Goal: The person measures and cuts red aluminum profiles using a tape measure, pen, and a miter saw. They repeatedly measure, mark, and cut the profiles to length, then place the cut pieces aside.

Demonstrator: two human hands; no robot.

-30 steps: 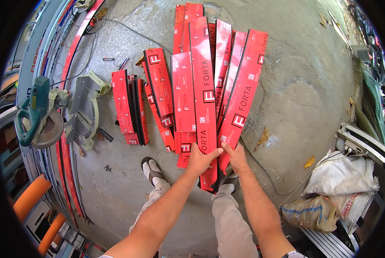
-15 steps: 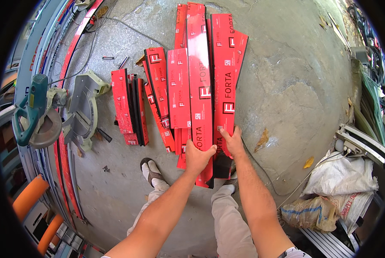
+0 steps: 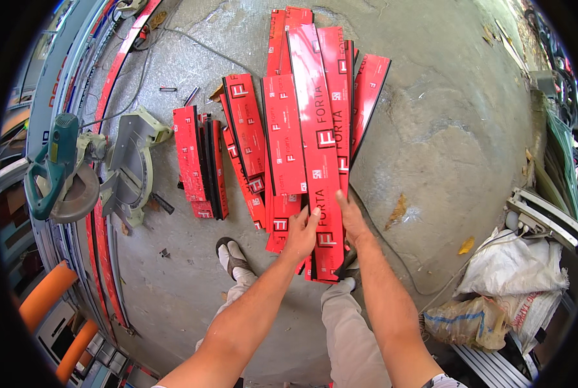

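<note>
A long red film-covered profile strip (image 3: 321,139) with dark edges lies tilted on top of a fanned pile. My left hand (image 3: 302,234) is closed around its near left edge, thumb on top. My right hand (image 3: 355,223) holds the near right edge, thumb along the top and most fingers hidden beneath. Under and beside it are more strips: a shorter red strip (image 3: 283,132) on the left, one partly covered strip (image 3: 335,58) on the right, and a slanted strip (image 3: 371,87) farther right. The near ends overlap between my hands, so how many pieces I grip is hidden.
To the left, a short bundle of red strips (image 3: 190,155) lies near a miter saw (image 3: 59,171). Long profiles (image 3: 111,84) run along the left side. A cable (image 3: 392,255) crosses the floor. White sacks (image 3: 512,265) sit at the right, and my feet are just below the pile.
The top strip has swung right and now overlaps the strip beside it. My right hand has shifted slightly down along the right edge. My left hand has moved right with the strip.
</note>
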